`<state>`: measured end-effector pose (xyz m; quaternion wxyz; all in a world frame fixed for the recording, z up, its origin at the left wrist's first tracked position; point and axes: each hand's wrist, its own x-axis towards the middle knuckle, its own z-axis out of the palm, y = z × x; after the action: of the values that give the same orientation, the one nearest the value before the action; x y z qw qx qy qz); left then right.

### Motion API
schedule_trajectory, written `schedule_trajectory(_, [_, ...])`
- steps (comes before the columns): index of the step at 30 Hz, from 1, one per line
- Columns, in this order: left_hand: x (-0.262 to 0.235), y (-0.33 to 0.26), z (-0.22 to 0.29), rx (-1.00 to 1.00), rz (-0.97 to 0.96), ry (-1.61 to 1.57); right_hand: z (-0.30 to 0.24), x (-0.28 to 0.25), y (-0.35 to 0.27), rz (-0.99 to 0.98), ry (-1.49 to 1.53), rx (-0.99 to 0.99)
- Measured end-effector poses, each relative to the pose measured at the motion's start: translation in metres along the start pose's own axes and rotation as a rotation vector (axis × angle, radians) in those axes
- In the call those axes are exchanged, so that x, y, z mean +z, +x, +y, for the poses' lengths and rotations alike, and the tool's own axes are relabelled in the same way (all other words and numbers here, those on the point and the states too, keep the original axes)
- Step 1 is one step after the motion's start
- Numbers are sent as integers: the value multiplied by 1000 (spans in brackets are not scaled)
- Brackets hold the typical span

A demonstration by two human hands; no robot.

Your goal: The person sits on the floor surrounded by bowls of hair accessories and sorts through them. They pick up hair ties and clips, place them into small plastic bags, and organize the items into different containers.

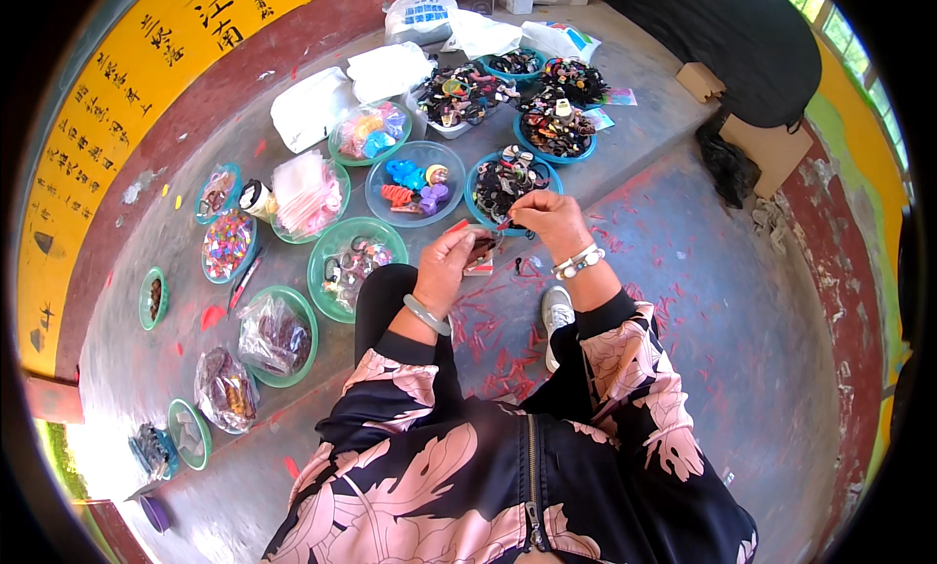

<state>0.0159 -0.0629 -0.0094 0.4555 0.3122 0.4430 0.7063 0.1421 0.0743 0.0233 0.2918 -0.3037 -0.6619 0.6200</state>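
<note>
My left hand (442, 269), with a pale bangle at its wrist, pinches a small dark item (482, 244) too small to name for certain. Just to the right and slightly higher, my right hand (554, 225) is closed in a pinch near that item; what sits between its fingertips is hidden. Right behind my hands stands a blue bowl (559, 181) heaped with dark hair ties (509, 179). Below my fingers lies a small card with red edges (480, 267). To the left of my left hand, a green bowl (320, 299) holds small mixed trinkets.
A clear bowl (376, 208) holds colourful scrunchies (422, 185). Further bowls of hair ties, beads and pink bags (310, 191) spread left and back, with white sacks (310, 110) behind. Red scraps (508, 369) litter the lower floor past the ledge. Cardboard (766, 154) lies at right.
</note>
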Motion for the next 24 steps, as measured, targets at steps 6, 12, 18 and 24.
schedule_trajectory(6, [-3,-1,4,-109,38,-234,-12,-29,-19,149,126,74])
schedule_trajectory(12, [-2,-1,4,-96,40,-250,-11,-80,-44,330,116,82])
schedule_trajectory(18, [-10,-1,-1,-102,81,-226,37,-173,-102,506,163,87])
schedule_trajectory(24, [-4,1,-6,-113,66,-197,242,-350,-273,365,-1190,807])
